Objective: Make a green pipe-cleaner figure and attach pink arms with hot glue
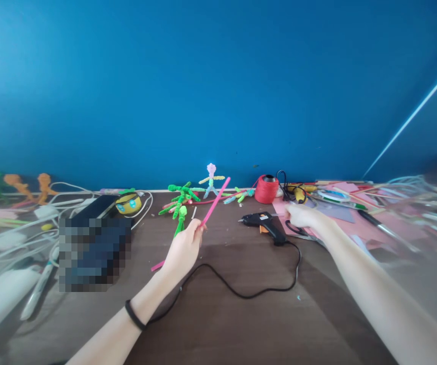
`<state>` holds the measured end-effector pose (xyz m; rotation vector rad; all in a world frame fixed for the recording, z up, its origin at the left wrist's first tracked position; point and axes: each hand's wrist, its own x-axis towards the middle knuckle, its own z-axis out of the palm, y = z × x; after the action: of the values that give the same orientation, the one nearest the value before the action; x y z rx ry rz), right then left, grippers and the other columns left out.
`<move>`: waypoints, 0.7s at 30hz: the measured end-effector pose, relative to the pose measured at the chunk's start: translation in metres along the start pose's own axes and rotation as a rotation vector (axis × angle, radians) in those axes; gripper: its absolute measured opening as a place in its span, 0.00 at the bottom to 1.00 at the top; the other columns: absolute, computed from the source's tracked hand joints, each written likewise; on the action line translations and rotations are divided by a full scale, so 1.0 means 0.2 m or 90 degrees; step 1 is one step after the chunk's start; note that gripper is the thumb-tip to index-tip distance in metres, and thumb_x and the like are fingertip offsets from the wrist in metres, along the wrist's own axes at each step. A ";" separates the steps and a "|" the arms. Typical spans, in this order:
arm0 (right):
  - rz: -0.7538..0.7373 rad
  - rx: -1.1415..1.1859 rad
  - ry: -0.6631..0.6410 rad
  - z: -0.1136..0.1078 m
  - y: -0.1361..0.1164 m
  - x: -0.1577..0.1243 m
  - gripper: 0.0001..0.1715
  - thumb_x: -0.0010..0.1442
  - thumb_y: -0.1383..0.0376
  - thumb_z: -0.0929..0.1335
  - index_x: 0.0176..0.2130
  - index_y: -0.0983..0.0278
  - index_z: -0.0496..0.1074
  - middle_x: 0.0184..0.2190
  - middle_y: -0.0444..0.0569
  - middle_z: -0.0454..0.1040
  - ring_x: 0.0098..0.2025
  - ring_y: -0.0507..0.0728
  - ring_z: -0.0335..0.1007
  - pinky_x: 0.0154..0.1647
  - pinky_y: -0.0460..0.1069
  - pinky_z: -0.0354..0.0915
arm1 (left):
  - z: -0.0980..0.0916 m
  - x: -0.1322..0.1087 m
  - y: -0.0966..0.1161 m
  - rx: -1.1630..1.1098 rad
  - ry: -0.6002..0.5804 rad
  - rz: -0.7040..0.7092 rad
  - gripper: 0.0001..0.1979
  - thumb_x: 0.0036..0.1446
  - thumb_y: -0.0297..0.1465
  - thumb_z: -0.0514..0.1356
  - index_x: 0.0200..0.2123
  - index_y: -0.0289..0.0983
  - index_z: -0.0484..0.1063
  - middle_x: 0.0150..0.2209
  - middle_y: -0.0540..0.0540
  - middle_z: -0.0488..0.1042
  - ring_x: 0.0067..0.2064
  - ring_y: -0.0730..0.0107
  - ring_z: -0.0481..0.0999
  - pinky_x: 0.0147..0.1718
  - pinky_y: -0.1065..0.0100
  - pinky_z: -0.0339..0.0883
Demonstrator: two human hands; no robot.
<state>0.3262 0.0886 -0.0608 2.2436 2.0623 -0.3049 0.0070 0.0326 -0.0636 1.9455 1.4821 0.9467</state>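
Note:
My left hand (185,247) is closed in a pinch round a thin pink stick (217,200), possibly a straw or pipe cleaner. Its upper end slants up to the right, and a pink end shows below the hand at left. My right hand (304,216) reaches to the right side, its fingers closed at the black handles of a pair of scissors (299,231) lying on pink paper (340,225). Just left of that hand lies a black hot glue gun (263,223). Green pipe-cleaner figures (181,196) are behind my left hand.
A red thread spool (266,189) stands by the blue wall, near a pastel pipe-cleaner figure (211,177). The glue gun's black cord (237,291) loops across the table. White cables (16,243) and a blurred-out dark object (100,253) lie left; papers and a pen (386,229) right.

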 end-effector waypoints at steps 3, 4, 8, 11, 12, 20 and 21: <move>-0.010 0.013 -0.001 -0.02 0.00 -0.02 0.15 0.37 0.78 0.63 0.26 0.66 0.72 0.28 0.52 0.74 0.30 0.58 0.69 0.24 0.46 0.57 | 0.00 0.00 0.00 -0.049 0.008 0.000 0.07 0.54 0.30 0.48 0.29 0.41 0.65 0.20 0.53 0.66 0.20 0.72 0.62 0.23 0.73 0.53; -0.016 0.019 0.001 -0.04 0.00 -0.03 0.14 0.37 0.77 0.63 0.26 0.65 0.72 0.26 0.51 0.74 0.29 0.57 0.69 0.24 0.46 0.57 | 0.00 0.00 0.00 -0.061 0.020 -0.001 0.07 0.53 0.30 0.49 0.28 0.40 0.66 0.21 0.53 0.67 0.21 0.72 0.62 0.23 0.73 0.54; -0.059 0.064 0.029 -0.17 0.00 -0.11 0.13 0.44 0.73 0.60 0.24 0.64 0.72 0.21 0.47 0.73 0.24 0.53 0.67 0.25 0.45 0.57 | 0.00 -0.01 0.02 -0.089 0.067 -0.031 0.06 0.51 0.30 0.51 0.27 0.39 0.67 0.19 0.54 0.62 0.20 0.74 0.59 0.22 0.74 0.51; -0.066 0.189 0.184 -0.27 -0.02 -0.17 0.14 0.45 0.70 0.60 0.28 0.65 0.74 0.25 0.48 0.74 0.24 0.53 0.66 0.25 0.46 0.57 | -0.01 0.00 0.05 -0.132 0.091 -0.067 0.05 0.50 0.32 0.53 0.26 0.39 0.66 0.17 0.56 0.57 0.19 0.76 0.55 0.20 0.75 0.47; -0.057 0.240 0.228 -0.30 -0.03 -0.19 0.14 0.46 0.69 0.60 0.28 0.65 0.74 0.26 0.48 0.74 0.24 0.53 0.65 0.25 0.46 0.57 | -0.01 0.00 0.05 -0.160 0.092 -0.078 0.04 0.49 0.33 0.54 0.25 0.39 0.65 0.17 0.56 0.56 0.19 0.77 0.54 0.19 0.75 0.46; -0.113 0.751 0.195 -0.30 -0.21 -0.26 0.15 0.44 0.67 0.64 0.34 0.68 0.71 0.21 0.48 0.69 0.18 0.50 0.61 0.19 0.45 0.57 | 0.01 -0.03 0.13 -0.450 0.005 -0.172 0.09 0.51 0.36 0.53 0.30 0.36 0.68 0.13 0.56 0.60 0.13 0.81 0.54 0.13 0.77 0.43; -0.121 0.810 0.183 -0.28 -0.24 -0.26 0.12 0.44 0.67 0.64 0.32 0.68 0.70 0.20 0.47 0.68 0.18 0.50 0.62 0.19 0.46 0.59 | 0.01 -0.03 0.14 -0.456 -0.012 -0.171 0.10 0.51 0.36 0.53 0.31 0.35 0.69 0.16 0.53 0.65 0.13 0.81 0.55 0.13 0.77 0.43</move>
<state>0.2795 0.0532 0.0089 2.6892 2.6273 -1.8494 0.0242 0.0188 -0.0457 1.2058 1.1326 1.1288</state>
